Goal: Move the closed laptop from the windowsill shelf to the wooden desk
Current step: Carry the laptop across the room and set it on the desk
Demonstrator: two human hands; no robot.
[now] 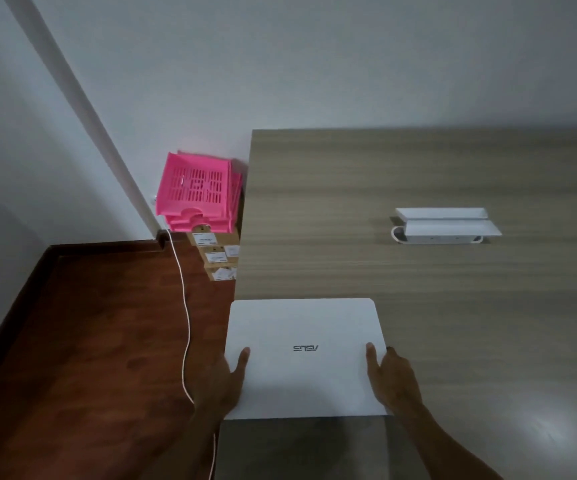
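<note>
I am holding the closed white laptop (306,358) by its two side edges, my left hand (226,377) on the left edge and my right hand (389,375) on the right. Each grip is clamped on the laptop: a thumb is lying flat on the lid, while the other fingers are curling under the edge, so I cannot see them. Whether the laptop is resting on the table (418,271) or hovering just above it is hard to tell; the shadow below its near edge suggests it may be slightly raised. Its left edge is sitting about level with the table's left edge, at the near left corner. My forearms are cut off by the bottom of the view.

Farther back on the table, well apart, a white folded object (448,225) is lying. To the left, over the dark wooden floor (89,341), a white cable (185,323) is trailing down. Pink plastic trays (197,192) are stacked against the wall above small labelled boxes (216,258).
</note>
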